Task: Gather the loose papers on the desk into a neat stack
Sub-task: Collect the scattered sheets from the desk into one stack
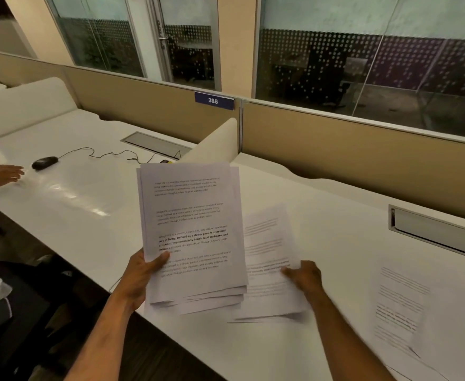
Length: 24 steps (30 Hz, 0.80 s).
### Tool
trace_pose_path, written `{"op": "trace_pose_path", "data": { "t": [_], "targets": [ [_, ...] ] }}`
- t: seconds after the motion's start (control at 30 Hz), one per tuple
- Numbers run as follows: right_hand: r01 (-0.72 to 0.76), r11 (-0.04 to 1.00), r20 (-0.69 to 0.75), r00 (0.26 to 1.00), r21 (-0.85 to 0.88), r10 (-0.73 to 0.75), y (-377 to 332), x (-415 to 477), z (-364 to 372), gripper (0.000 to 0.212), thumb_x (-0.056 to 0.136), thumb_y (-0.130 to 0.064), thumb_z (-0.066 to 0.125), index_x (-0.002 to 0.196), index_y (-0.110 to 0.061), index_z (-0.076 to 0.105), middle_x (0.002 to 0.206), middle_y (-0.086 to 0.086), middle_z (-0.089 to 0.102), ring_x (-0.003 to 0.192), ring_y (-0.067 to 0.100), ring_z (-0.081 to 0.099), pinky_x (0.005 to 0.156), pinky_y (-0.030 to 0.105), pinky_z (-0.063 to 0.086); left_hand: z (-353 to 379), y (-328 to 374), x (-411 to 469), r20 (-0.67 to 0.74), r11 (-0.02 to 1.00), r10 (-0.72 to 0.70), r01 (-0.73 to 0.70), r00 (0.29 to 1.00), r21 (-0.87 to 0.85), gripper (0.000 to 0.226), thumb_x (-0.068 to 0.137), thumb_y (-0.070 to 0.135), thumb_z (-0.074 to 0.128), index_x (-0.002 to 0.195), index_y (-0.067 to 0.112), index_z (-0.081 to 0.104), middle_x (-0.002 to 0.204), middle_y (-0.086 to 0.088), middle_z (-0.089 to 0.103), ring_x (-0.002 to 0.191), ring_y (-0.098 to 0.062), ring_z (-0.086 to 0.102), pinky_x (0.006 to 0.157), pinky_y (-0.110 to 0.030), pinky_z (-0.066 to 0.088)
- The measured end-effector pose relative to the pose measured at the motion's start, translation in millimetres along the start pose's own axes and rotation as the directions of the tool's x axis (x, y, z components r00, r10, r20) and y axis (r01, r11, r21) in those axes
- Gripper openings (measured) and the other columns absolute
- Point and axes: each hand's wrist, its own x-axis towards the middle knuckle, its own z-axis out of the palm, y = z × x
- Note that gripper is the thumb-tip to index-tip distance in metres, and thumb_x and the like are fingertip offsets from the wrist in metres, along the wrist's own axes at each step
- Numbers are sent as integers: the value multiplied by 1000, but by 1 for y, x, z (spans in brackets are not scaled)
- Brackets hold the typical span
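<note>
My left hand (143, 273) grips a bundle of several printed sheets (192, 215) by its lower left edge and holds it tilted above the white desk (335, 210); the sheets' bottom edges are fanned and uneven. Just to the right, my right hand (304, 276) presses on a loose printed sheet (267, 237) that lies on the desk, its near edge slightly lifted. Another loose sheet (401, 306) lies flat farther right, near the desk's front edge.
A black mouse (44, 162) with its cable lies on the neighbouring desk at the left, where another person's hand (4, 174) rests. Beige partitions (349, 149) with a "386" label close the back. A metal cable tray (434, 232) is at the right.
</note>
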Motion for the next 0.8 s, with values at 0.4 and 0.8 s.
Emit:
{"op": "trace_pose_path", "data": {
  "t": [0.4,0.8],
  "targets": [
    [-204,970,-148,972,-134,184,-7,-3,36,62,85,-17,73,137,-5,42,134,20,59,121,39,58,102,46,49,-9,-11,12,17,1000,-22,23,1000,-18,42,83,13,72,124,7,65,118,-23,75,103,-43,74,75,-46,66],
    [470,882,-441,785,-36,-436,-80,-64,-139,17,91,-33,69,103,-22,63,91,-4,66,86,24,65,65,30,48,42,-3,37,123,1000,20,-17,992,-25,39,84,14,73,123,13,68,117,-20,77,103,-40,75,75,-43,65]
  ]
}}
